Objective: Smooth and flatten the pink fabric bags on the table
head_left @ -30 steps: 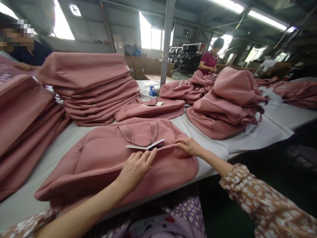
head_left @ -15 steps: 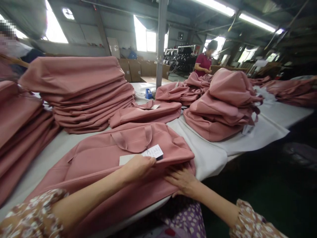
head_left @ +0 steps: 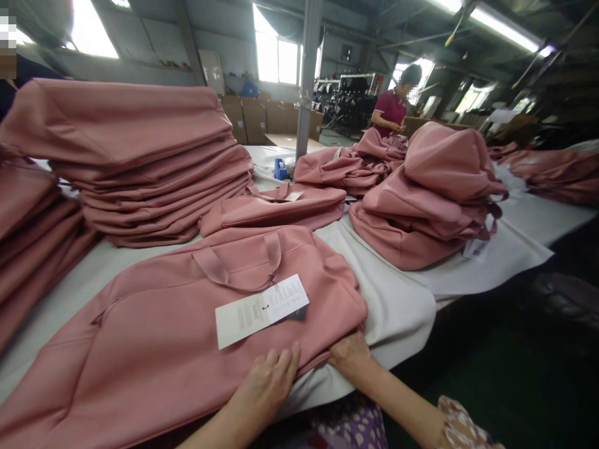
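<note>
Head view: both hands at the near edge of a pink bag

The pink bag (head_left: 187, 337) lies flat on the desk, over a white cloth (head_left: 402, 299), with its handles (head_left: 213, 267) folded down on its upper face. Everything else sits around it: a tall stack of bags (head_left: 140, 125) beyond its left part, a single flat bag (head_left: 281, 211) just behind it, a loose heap (head_left: 435, 206) beyond its right end, and a blue dispenser (head_left: 281, 169) farther back.

The left hand (head_left: 271, 381) has its fingers bent over the near edge of the bag; its thumb is hidden, so whether it pinches the material cannot be told. The right hand (head_left: 350, 352) reaches in at the bag's near right corner, fingertips out of sight beneath the material, so its grip cannot be told either.

For good handling here, the left hand would best press lightly and evenly, steadying the edge while the right works by feel at the corner. Soft material like this probably creases if pulled from one point, so short, smooth strokes along the seam suit it better than tugging. The pale tags (head_left: 264, 310) lie spread face up on the bag, a dark one (head_left: 298, 312) partly under them; keeping fingers and folds off them should avoid bending the card or straining its cord.
</note>
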The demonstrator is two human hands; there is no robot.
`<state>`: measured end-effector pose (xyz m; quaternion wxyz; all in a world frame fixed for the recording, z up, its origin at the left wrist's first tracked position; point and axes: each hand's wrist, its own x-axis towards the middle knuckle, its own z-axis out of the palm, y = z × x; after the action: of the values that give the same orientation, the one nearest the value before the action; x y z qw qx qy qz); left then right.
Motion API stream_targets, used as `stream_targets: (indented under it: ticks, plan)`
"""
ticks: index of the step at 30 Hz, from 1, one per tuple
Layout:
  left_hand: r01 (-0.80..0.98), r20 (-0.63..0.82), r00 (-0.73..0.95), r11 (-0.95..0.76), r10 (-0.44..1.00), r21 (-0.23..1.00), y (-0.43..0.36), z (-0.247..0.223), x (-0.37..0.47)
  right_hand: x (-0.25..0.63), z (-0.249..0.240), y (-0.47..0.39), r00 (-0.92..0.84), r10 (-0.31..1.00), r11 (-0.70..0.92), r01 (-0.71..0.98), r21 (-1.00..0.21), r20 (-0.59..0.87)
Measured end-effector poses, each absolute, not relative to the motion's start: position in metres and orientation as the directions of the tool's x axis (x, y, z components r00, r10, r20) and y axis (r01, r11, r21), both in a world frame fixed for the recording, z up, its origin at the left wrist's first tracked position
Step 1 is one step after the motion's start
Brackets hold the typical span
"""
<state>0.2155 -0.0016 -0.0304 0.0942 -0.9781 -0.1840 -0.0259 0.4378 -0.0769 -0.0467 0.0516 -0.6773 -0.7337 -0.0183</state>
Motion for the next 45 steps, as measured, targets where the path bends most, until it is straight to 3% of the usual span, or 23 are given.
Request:
stream_targets:
  ticks: [4, 7, 8, 10, 14, 19, 21, 25, 28, 30, 34, 37, 40, 45]
  plan:
    - [0.364, 0.072, 0.931, -0.922, 0.358, -0.133, 0.004, -0.032, 0.212, 0.445, 0.042, -0.069, -0.131, 0.991, 0.133, 0.986, -0.096, 0.028]
    - [0.370, 0.027, 0.929, -0.925, 0.369, -0.083, 0.003, -0.031, 0.214, 0.460, 0.088, -0.039, -0.194, 0.902, 0.216, 0.976, -0.013, 0.387]
    - [0.379, 0.012, 0.926, -0.924, 0.379, -0.047, 0.003, -0.030, 0.215, 0.463, 0.087, -0.029, -0.212, 0.858, 0.223, 0.974, 0.033, 0.467]
    - [0.408, -0.017, 0.913, -0.912, 0.408, 0.048, 0.005, -0.020, 0.212, 0.467, 0.061, -0.015, -0.223, 0.851, 0.190, 0.975, 0.117, 0.475]
    - [0.478, -0.123, 0.878, -0.857, 0.462, 0.195, 0.028, 0.027, 0.178, 0.474, -0.020, -0.009, -0.224, 0.941, 0.166, 0.959, 0.229, 0.254]
    - [0.696, -0.212, 0.701, -0.718, 0.681, -0.004, 0.050, 0.057, 0.081, 0.483, -0.039, -0.018, -0.216, 0.956, 0.173, 0.961, 0.216, 0.198]
    - [0.682, -0.233, 0.715, -0.731, 0.659, 0.027, 0.044, 0.037, 0.042, 0.481, -0.037, -0.028, -0.237, 0.951, 0.198, 0.959, 0.201, 0.197]
    - [0.661, -0.059, 0.746, -0.748, 0.663, -0.050, 0.021, -0.024, -0.001, 0.472, -0.040, -0.051, -0.256, 0.937, 0.213, 0.958, 0.192, 0.238]
    - [0.651, 0.031, 0.758, -0.752, 0.652, -0.102, 0.017, -0.043, -0.005, 0.467, -0.041, -0.055, -0.255, 0.936, 0.215, 0.960, 0.179, 0.243]
    - [0.642, 0.013, 0.766, -0.764, 0.642, -0.070, 0.023, -0.035, 0.000, 0.467, -0.039, -0.052, -0.261, 0.937, 0.224, 0.959, 0.172, 0.234]
    - [0.668, -0.191, 0.739, -0.740, 0.646, 0.078, 0.045, 0.011, 0.004, 0.469, -0.037, -0.045, -0.282, 0.922, 0.243, 0.955, 0.170, 0.264]
    - [0.736, -0.212, 0.668, -0.676, 0.714, 0.045, 0.060, 0.034, -0.004, 0.472, -0.039, -0.045, -0.299, 0.910, 0.253, 0.949, 0.188, 0.286]
    - [0.817, -0.142, 0.566, -0.576, 0.812, -0.038, 0.068, 0.025, -0.019, 0.476, -0.043, -0.047, -0.353, 0.886, 0.301, 0.931, 0.206, 0.300]
    - [0.839, -0.125, 0.545, -0.539, 0.829, 0.077, 0.072, -0.016, -0.031, 0.479, -0.047, -0.046, -0.345, 0.890, 0.303, 0.936, 0.178, 0.297]
